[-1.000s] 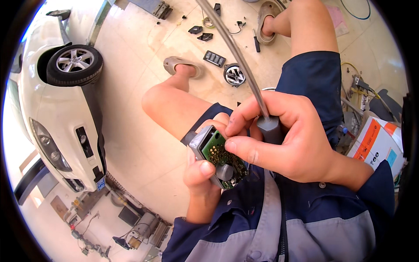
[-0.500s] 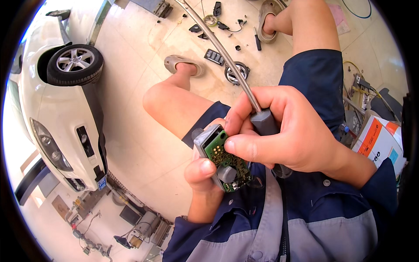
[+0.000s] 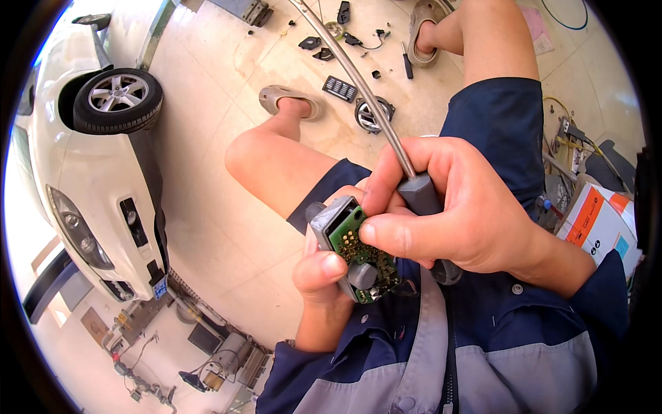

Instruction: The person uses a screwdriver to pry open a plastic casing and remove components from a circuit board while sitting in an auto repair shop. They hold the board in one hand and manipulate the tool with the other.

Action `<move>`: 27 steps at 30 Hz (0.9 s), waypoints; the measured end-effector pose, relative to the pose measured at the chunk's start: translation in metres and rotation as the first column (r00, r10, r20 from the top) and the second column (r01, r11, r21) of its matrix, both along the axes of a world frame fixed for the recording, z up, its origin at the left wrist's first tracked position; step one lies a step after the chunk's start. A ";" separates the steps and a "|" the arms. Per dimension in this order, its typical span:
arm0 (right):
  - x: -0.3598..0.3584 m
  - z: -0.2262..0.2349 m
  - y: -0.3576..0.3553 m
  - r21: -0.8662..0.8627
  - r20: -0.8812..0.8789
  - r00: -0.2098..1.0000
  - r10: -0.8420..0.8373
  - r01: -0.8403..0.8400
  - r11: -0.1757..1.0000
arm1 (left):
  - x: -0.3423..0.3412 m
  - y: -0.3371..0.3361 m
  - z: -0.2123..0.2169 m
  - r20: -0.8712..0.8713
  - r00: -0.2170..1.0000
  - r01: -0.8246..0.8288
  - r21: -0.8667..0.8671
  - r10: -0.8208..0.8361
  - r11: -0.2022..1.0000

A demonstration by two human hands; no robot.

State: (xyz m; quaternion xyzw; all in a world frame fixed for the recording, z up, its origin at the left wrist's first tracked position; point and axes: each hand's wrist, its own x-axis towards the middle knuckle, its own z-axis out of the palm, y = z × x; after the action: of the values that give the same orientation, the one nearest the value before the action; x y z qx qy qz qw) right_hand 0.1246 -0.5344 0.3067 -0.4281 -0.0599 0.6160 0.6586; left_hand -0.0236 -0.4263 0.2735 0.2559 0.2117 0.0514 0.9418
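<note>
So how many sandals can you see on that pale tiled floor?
2. One grey sandal sits on the person's left foot, near the middle of the floor; the other grey sandal is on the right foot at the picture's top edge. Scattered black parts lie between them.

Your left hand (image 3: 323,276) grips a small grey module (image 3: 353,250) with a green circuit board. Your right hand (image 3: 448,207) holds a screwdriver (image 3: 386,131) and touches it.

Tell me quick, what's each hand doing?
Left hand: closed, holding a small green circuit board in its grey casing.
Right hand: closed around a screwdriver.
</note>
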 end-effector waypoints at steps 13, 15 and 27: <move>0.000 0.003 -0.001 -0.023 -0.113 0.993 0.024 -0.026 0.999 | -0.002 0.003 -0.013 0.123 0.991 0.042 0.083 -0.052 0.996; 0.000 0.003 -0.001 -0.022 -0.112 0.994 0.016 -0.018 1.000 | -0.002 0.000 -0.007 0.087 0.996 0.012 0.082 -0.019 0.997; 0.003 0.000 -0.005 0.004 -0.115 0.993 0.025 -0.024 1.000 | -0.009 0.003 -0.019 0.068 0.996 0.041 0.190 -0.055 0.981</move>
State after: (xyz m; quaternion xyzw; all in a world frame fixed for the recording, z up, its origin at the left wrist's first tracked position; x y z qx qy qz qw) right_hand 0.1276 -0.5392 0.3070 -0.3901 -0.0279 0.6476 0.6539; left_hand -0.0326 -0.4231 0.2547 0.3470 0.1654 0.0577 0.9214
